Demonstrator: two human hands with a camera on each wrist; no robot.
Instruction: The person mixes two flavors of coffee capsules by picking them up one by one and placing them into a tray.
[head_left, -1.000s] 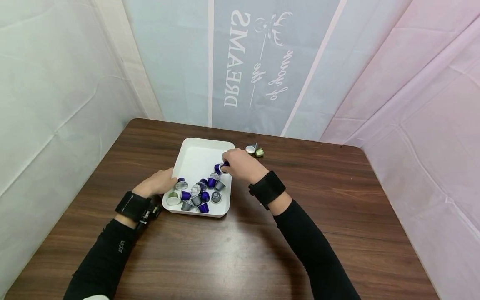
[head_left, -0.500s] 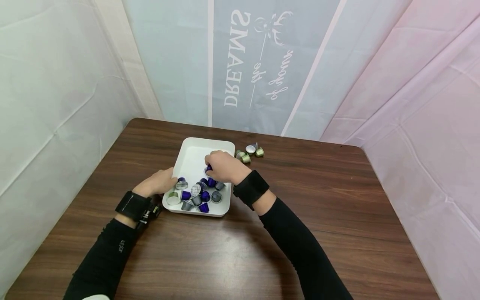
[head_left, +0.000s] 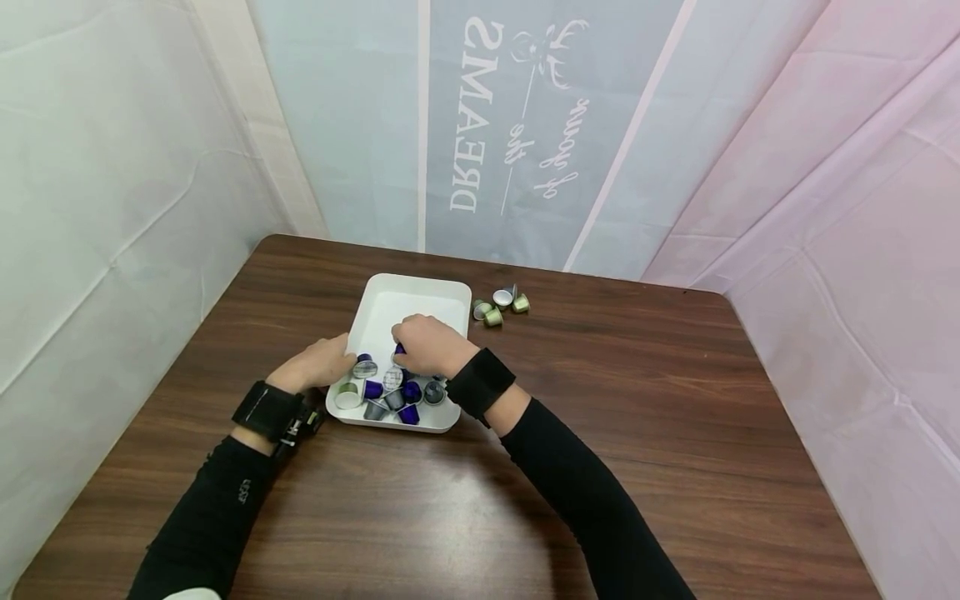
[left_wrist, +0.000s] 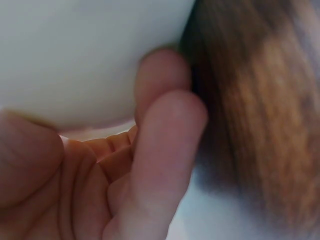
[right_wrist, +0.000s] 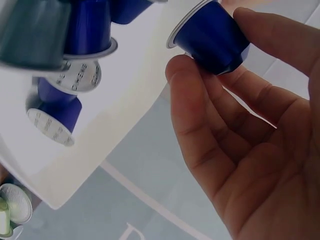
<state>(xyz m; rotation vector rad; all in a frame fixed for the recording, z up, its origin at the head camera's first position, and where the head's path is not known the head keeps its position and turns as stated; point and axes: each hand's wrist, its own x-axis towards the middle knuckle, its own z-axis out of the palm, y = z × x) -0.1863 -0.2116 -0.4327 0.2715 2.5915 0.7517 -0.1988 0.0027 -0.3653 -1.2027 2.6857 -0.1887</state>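
Inside the white tray [head_left: 411,287], my right hand [head_left: 431,346] holds a blue coffee capsule [right_wrist: 207,37] between thumb and fingertips, plainly visible in the right wrist view. Other capsules lie jumbled in the tray's near half: blue ones [head_left: 408,414], silver-grey ones [head_left: 434,392] and a pale green one [head_left: 347,396]. My left hand [head_left: 313,364] grips the tray's left rim; its curled fingers [left_wrist: 165,135] press against the white wall in the left wrist view. Part of the pile is hidden under my right hand.
Several green and grey capsules [head_left: 492,317] lie on the wooden table [head_left: 637,400] just beyond the tray's right side. A hanging cloth [head_left: 480,125] with mirrored lettering stands behind the table, with pale cloths to the left and right.
My right hand has moved left and nearer over the tray, now with a blue capsule pinched. Green capsules it covered on the table have come into view. My left hand stays on the rim.
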